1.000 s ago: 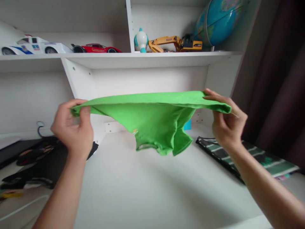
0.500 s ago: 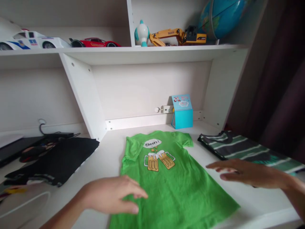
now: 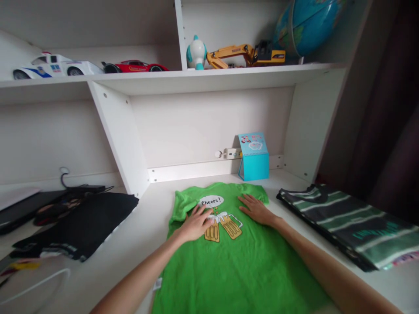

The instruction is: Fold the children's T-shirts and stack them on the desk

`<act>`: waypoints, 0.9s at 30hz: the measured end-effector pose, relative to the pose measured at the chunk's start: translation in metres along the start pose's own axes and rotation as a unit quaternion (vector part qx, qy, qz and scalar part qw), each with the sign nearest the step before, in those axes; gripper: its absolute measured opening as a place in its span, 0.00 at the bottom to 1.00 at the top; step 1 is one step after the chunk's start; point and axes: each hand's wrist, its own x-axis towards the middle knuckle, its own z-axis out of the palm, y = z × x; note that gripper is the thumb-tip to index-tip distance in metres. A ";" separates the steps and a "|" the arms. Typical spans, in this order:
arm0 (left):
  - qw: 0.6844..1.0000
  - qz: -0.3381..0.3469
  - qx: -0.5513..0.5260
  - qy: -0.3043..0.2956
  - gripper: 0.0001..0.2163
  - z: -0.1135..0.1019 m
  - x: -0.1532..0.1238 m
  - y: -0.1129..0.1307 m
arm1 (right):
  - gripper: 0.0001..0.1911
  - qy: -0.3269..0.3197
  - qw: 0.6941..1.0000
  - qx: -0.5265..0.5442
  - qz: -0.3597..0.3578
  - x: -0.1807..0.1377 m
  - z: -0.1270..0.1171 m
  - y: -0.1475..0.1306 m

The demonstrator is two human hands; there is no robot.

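A green T-shirt (image 3: 229, 270) lies spread out, printed side up, on the white desk. Its print shows two beer mugs and a "Cheers!" bubble. My left hand (image 3: 195, 223) rests flat on the chest, fingers spread, covering part of the left mug and the lower edge of the bubble. On the other side of the print, my right hand (image 3: 257, 210) lies flat near the sleeve, its fingers stretched out. Neither hand grips the cloth. The shirt's neckline points to the back of the desk, and its lower hem runs out of view.
Striped folded clothes (image 3: 353, 222) lie on the right. Dark folded cloth (image 3: 85, 222) sits on the left beside a black device. A blue desk calendar (image 3: 255, 163) stands at the back. Toy cars, a toy excavator (image 3: 248, 56) and a globe (image 3: 304, 28) occupy the shelf above.
Both hands have come down from above the shirt and moved forward onto its chest. My right hand has also moved left, away from the striped clothes. The view has shifted slightly.
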 end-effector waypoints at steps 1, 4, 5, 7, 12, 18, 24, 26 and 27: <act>1.000 -0.029 -0.003 -0.002 0.28 -0.003 -0.001 -0.007 | 0.34 0.003 1.000 -0.007 0.008 0.000 0.005 0.004; 0.988 -0.153 0.021 0.014 0.32 -0.016 -0.002 -0.033 | 0.36 0.002 1.000 -0.019 0.014 0.000 0.013 0.012; 0.978 -0.200 0.048 0.029 0.32 -0.020 -0.001 -0.043 | 0.36 0.001 1.000 -0.020 0.013 0.001 0.014 0.013; 0.953 -0.280 0.101 0.058 0.33 -0.027 -0.001 -0.064 | 0.37 0.000 1.000 -0.022 0.009 0.002 0.014 0.015; 0.929 -0.355 0.085 0.053 0.34 -0.034 -0.005 -0.097 | 0.38 0.001 0.999 -0.033 -0.002 0.004 0.017 0.020; 0.932 -0.349 0.081 0.058 0.35 -0.030 -0.007 -0.102 | 0.37 -0.003 0.999 -0.043 0.016 0.001 0.016 0.019; 0.929 -0.355 0.088 0.060 0.36 -0.028 -0.007 -0.105 | 0.37 -0.011 0.997 -0.059 0.054 -0.001 0.009 0.015; 0.927 -0.361 0.084 0.057 0.36 -0.030 -0.007 -0.106 | 0.38 -0.013 0.996 -0.062 0.062 -0.002 0.008 0.014; 0.927 -0.362 0.082 0.055 0.36 -0.031 -0.007 -0.107 | 0.38 -0.014 0.996 -0.063 0.065 -0.002 0.008 0.014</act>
